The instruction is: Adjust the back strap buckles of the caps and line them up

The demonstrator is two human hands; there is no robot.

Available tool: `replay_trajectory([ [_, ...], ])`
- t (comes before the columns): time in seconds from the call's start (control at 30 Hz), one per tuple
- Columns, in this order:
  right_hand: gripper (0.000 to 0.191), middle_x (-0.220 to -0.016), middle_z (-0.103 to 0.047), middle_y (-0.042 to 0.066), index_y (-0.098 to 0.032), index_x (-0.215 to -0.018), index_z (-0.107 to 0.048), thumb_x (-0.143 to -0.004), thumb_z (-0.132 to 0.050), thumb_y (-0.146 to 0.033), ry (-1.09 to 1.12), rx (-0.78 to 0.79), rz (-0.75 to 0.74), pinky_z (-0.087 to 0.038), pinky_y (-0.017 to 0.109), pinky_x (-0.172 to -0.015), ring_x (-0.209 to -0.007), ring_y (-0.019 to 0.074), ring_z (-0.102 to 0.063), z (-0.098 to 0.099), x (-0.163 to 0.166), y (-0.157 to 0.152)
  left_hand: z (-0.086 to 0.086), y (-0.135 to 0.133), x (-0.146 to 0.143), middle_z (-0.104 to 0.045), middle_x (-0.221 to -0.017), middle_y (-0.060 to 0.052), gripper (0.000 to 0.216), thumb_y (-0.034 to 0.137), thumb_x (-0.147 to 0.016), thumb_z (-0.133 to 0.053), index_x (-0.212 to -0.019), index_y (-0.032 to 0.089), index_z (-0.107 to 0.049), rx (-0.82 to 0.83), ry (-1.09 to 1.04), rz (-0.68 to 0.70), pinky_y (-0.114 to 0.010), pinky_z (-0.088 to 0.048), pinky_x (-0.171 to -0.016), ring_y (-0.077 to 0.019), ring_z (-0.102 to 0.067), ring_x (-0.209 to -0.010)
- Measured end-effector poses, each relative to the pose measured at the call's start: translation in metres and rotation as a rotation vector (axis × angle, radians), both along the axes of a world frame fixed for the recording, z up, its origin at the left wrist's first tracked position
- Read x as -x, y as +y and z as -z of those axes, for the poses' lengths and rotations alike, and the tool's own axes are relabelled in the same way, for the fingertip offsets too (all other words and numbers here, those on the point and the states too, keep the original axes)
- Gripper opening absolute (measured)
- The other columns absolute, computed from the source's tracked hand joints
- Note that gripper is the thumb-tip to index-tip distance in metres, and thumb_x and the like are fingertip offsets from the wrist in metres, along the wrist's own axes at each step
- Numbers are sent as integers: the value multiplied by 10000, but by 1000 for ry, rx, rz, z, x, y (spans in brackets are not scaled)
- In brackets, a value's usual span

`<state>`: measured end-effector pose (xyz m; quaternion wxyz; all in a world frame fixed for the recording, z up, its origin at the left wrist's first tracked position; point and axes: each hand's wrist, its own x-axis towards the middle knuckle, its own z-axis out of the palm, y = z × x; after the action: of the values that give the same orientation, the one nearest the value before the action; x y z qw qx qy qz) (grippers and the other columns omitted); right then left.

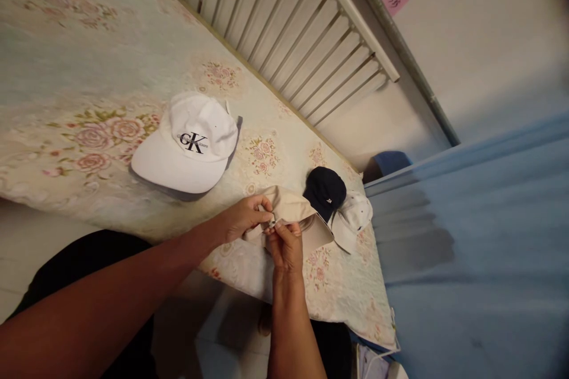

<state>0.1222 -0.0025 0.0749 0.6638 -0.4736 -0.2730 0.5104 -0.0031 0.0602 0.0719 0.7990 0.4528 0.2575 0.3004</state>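
Taking 12 o'clock as the top of the head view, I find the beige cap [288, 204] between both hands, over the near part of the flower-patterned surface [231, 272]; whether it rests there or is lifted slightly, I cannot tell. Its long axis runs roughly from 9 o'clock, where the strap [255, 235] sits, to 4 o'clock, where the brim [317, 238] points. The left hand [246, 219] comes in from 8 o'clock, its grip pinched on the cap's back edge by the strap. The right hand [287, 246] rises from 6 o'clock, its grip closed on the same edge, thumb on top and fingers curled below. I judge that the relation to mind is the small gap between the two pinches: the fingertips nearly meet, the left being nearer the strap, the right nearer the brim. What exactly lies between the fingertips is too small for me to tell. From the hands, a white cap [202, 121] lies at 10 o'clock, a dark cap [324, 186] at 2 and a pale cap [355, 213] near 3.
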Motion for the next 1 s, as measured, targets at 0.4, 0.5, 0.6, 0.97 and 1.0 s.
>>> replay_trajectory([
  [0.4,176,-648,-624,-30,-169,-696,-591,-608,-741,-146,101,45,-75,-464,218,-579,-551,78,-546,-10,2,1,0,-1,1,-412,-456,119,244,309,-741,-626,-931,227,-497,-16,18,-35,-156,-149,-308,-44,-241,-323],
  [0.5,188,-634,-635,-25,-160,-737,-619,-599,-742,-127,137,44,-94,-464,209,-565,-546,82,-555,-12,2,2,-1,-1,1,-407,-446,122,254,315,-740,-633,-932,223,-495,-19,27,-30,-158,-132,-303,-42,-234,-313],
  [0.6,194,-646,-654,-15,-159,-753,-634,-600,-741,-108,162,45,-114,-474,207,-568,-559,89,-574,-12,1,2,-3,-1,1,-397,-439,123,264,323,-740,-634,-942,217,-500,-30,51,-29,-158,-136,-299,-44,-246,-307],
  [0.97,174,-671,-654,-25,-174,-700,-617,-591,-734,-102,173,51,-95,-477,207,-569,-574,85,-573,-12,1,1,5,-1,1,-371,-452,126,291,329,-750,-645,-964,215,-483,-32,-1,17,-147,-155,-304,-35,-235,-313],
  [1.0,175,-668,-651,-29,-176,-697,-612,-591,-730,-102,174,50,-91,-475,208,-571,-572,84,-571,-11,0,0,5,-1,1,-380,-459,124,299,329,-746,-649,-966,216,-481,-31,-5,23,-147,-158,-306,-34,-238,-314],
])
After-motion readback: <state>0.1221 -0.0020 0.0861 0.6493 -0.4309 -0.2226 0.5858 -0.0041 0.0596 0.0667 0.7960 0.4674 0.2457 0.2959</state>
